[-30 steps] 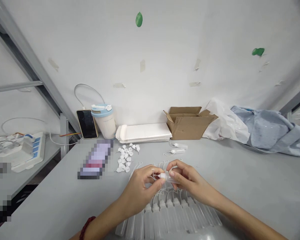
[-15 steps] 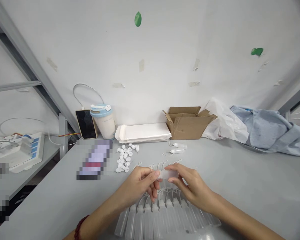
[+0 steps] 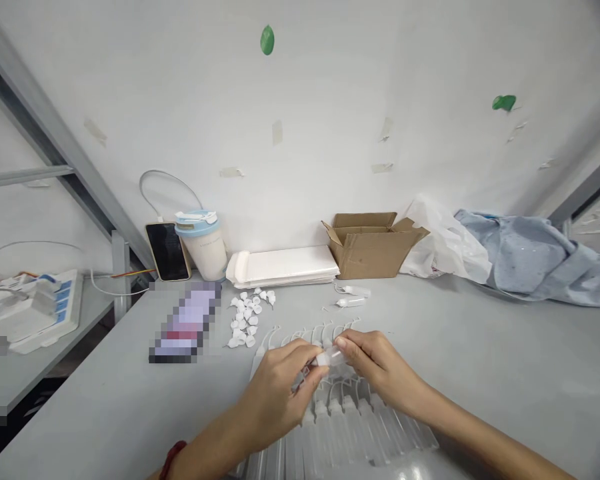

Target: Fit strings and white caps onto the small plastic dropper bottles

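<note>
Between my hands is a small clear plastic bottle (image 3: 336,355), lying roughly level above the table. My left hand (image 3: 285,387) is closed, with thumb and fingers pinched on the white cap (image 3: 322,360) at the bottle's left end. The fingers of my right hand (image 3: 387,367) are closed round the body's right end and hide part of it. Below my hands, several clear bottles (image 3: 337,433) with white tops and thin curved tails lie side by side. Another row, with white tails (image 3: 325,330), lies behind and is partly hidden by my hands.
Several loose white caps (image 3: 245,320) lie on the left, beside a blurred phone (image 3: 187,323). Two small bottles (image 3: 351,302) lie farther back. Along the wall are a charging phone (image 3: 169,252), a cup (image 3: 205,250), white packets (image 3: 287,265), a cardboard box (image 3: 373,253), a plastic bag (image 3: 443,247) and blue cloth (image 3: 530,257).
My left hand has turned, its fingers now gathered round the cap. My right hand has tightened on the bottle's end, and the bottle shows more clearly. The view has shifted slightly.
</note>
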The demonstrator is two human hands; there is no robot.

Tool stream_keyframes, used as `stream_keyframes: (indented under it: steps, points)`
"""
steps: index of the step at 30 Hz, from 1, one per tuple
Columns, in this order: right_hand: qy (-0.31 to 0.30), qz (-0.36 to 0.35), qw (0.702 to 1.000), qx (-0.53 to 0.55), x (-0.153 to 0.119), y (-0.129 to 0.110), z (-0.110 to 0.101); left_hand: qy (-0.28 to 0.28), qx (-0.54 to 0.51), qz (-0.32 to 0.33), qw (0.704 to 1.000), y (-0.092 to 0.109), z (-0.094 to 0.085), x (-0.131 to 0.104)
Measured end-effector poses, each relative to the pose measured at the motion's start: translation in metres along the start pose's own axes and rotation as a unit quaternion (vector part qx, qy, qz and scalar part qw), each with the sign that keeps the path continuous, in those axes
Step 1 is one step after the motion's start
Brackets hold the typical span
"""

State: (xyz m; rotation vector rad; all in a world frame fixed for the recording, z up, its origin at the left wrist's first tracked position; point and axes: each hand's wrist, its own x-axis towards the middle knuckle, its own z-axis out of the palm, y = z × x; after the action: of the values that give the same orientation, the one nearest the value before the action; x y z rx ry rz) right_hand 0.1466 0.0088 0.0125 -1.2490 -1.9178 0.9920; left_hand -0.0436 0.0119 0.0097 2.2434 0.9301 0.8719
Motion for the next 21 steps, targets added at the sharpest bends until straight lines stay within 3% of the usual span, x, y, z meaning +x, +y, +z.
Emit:
stream_keyframes:
  steps: [4,9,16,18,21]
  points:
    - [-0.005,0.041,0.995,0.096,0.001,0.001,0.001,0.003,-0.051,-0.066,0.996,0.005,-0.005,0.004]
    - [0.013,0.032,0.995,0.094,0.001,-0.002,-0.002,-0.013,-0.171,-0.170,0.970,0.009,-0.011,0.008]
    - [0.071,-0.092,0.992,-0.038,-0.004,0.000,-0.003,-0.066,-0.359,-0.260,0.894,0.005,-0.015,0.013]
    - [0.069,-0.134,0.986,-0.067,-0.005,0.002,-0.002,-0.070,-0.371,-0.259,0.889,0.005,-0.016,0.014]
    - [0.050,-0.174,0.980,-0.087,-0.005,0.005,-0.001,-0.066,-0.343,-0.238,0.906,0.006,-0.016,0.013]
